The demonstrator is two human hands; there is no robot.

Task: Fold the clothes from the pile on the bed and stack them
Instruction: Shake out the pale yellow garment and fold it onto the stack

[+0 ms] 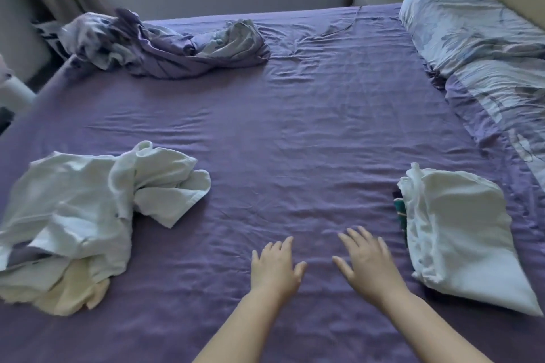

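A purple-sheeted bed [280,132] is filling the view. Pillows [483,47] are lying at two o'clock, a crumpled duvet [165,44] at eleven. The unfolded white pile [88,215] is sitting at nine o'clock, the folded stack [460,233] at three. At six o'clock the left hand [275,267] and right hand [367,262] are spreading flat, fingers straight, holding nothing.

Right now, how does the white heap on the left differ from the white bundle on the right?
The clothes pile is loose and crumpled; the folded stack is flat and squared. The pile sprawls wider and shows a cream piece at its near edge; the stack is compact, with a dark green item peeking from its left side. Both are mostly white, lie on the purple sheet, and neither hand touches them.
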